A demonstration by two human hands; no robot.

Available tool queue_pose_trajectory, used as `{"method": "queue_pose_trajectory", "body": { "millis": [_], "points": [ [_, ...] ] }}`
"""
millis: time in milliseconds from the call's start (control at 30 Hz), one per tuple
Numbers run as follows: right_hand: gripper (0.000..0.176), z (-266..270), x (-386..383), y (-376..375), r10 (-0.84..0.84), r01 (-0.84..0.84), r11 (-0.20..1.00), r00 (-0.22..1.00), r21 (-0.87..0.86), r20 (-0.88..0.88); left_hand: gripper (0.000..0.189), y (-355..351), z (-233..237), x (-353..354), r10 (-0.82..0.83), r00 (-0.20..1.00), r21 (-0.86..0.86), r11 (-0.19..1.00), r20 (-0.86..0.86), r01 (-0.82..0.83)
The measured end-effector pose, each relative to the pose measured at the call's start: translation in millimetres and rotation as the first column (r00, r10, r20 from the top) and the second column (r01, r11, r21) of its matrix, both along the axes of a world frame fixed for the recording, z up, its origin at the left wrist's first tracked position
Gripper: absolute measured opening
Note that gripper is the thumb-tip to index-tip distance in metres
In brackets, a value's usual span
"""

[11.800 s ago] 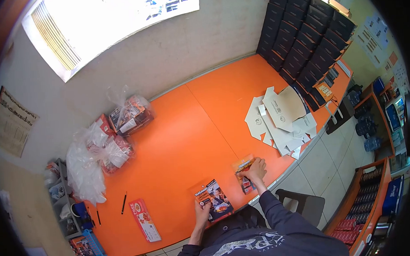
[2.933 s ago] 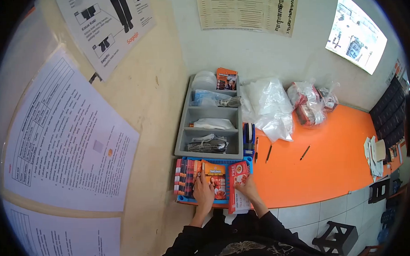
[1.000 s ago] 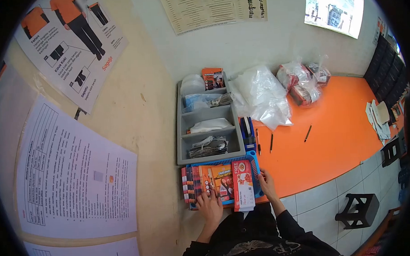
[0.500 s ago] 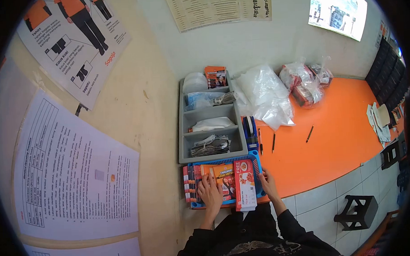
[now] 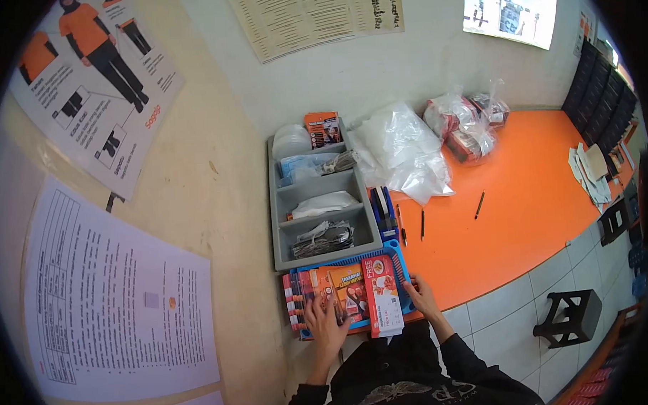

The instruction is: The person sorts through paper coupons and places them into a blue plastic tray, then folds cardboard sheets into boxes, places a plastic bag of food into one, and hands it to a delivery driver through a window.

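Observation:
A blue plastic basket [image 5: 396, 254] holds stacks of printed cards and leaflets at the table's near edge. On top are an orange leaflet [image 5: 350, 291] and a red-and-white voucher slip [image 5: 381, 290] with "FREE" printed on it. My left hand [image 5: 327, 327] rests on the leaflets with its fingers apart. At the basket's right side, my right hand [image 5: 423, 299] has its thumb and fingers around the rim. Red-and-white card stacks [image 5: 293, 303] stand along the basket's left end.
Behind the basket sits a grey divided tray [image 5: 274, 204] with lids, wrapped cutlery and packets. A blue tape dispenser [image 5: 383, 213], pens [image 5: 422, 225], clear plastic bags [image 5: 400, 146] and bagged red boxes [image 5: 468, 126] lie on the orange table [image 5: 509, 196]. A dark stool [image 5: 571, 317] stands on the floor.
The camera view has shifted slightly, so most of the scene appears further left. My left hand has moved slightly toward me on the leaflets; my right hand stays at the basket rim.

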State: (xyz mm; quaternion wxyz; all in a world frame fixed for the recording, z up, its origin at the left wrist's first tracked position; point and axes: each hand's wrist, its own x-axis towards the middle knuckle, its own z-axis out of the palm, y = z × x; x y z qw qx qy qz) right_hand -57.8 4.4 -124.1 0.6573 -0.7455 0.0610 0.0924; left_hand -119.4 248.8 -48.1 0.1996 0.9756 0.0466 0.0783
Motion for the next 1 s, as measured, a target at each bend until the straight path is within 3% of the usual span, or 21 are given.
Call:
{"method": "queue_pose_trajectory", "body": {
  "millis": [67,200,300,400,467,533,567,600,633,667,733,833,900,1000],
  "points": [
    [0.028,-7,-1,3,-0.008,0.009,1.0,0.999,-0.012,0.039,0.066,1,-1,-14,-0.076,0.996,0.07,0.994,-0.046,0.079],
    [0.025,-4,0,9,-0.054,0.056,0.997,0.998,-0.044,0.043,0.065,2,-6,-9,-0.067,0.995,0.009,0.998,-0.07,0.068],
    [0.024,-15,-2,13,-0.095,0.095,0.995,0.994,-0.008,0.057,0.062,6,-13,-3,-0.106,0.99,0.089,0.989,-0.094,0.115],
    [0.024,-24,-4,21,-0.165,0.157,0.984,0.982,0.086,0.089,0.058,9,-15,-11,-0.158,0.987,0.098,0.983,0.035,0.154],
    [0.024,-33,-4,21,-0.18,0.165,0.977,0.978,0.138,0.105,0.048,7,1,-29,-0.104,0.989,0.05,0.994,0.108,0.099],
    [0.023,-36,-3,25,-0.18,0.18,0.984,0.967,0.019,0.182,0.044,6,18,-42,-0.033,0.984,0.03,0.999,0.178,0.028],
    [0.023,-52,-1,27,-0.171,0.185,0.981,0.965,-0.056,0.199,0.041,8,23,-38,-0.011,0.974,-0.055,0.998,0.226,0.024],
    [0.023,-31,-1,33,-0.182,0.188,0.982,0.972,-0.028,0.149,0.038,13,27,-37,0.017,0.965,-0.144,0.989,0.262,0.022],
    [0.023,-45,0,37,-0.184,0.201,0.978,0.959,-0.063,0.215,0.036,17,32,-39,0.048,0.957,-0.235,0.972,0.287,0.022],
    [0.024,-58,1,40,-0.183,0.217,0.971,0.943,-0.098,0.279,0.035,16,49,-36,0.089,0.96,-0.422,0.906,0.264,0.032],
    [0.028,-48,-2,44,-0.2,0.201,0.979,0.96,0.011,0.198,0.033,3,109,-17,0.154,0.97,-0.739,0.673,0.188,0.036],
    [0.036,-16,-7,28,-0.218,0.216,0.976,0.963,0.032,0.157,0.026,-23,189,-17,0.035,0.896,-0.769,0.529,0.443,0.36],
    [0.041,23,-15,9,-0.252,0.254,0.967,0.954,0.009,0.16,0.025,-40,214,-17,-0.047,0.829,-0.734,0.439,0.558,0.519],
    [0.037,11,-19,-32,-0.294,0.322,0.942,0.926,-0.093,0.236,0.023,-67,234,-13,-0.081,0.737,-0.685,0.314,0.671,0.658]
  ]
}}
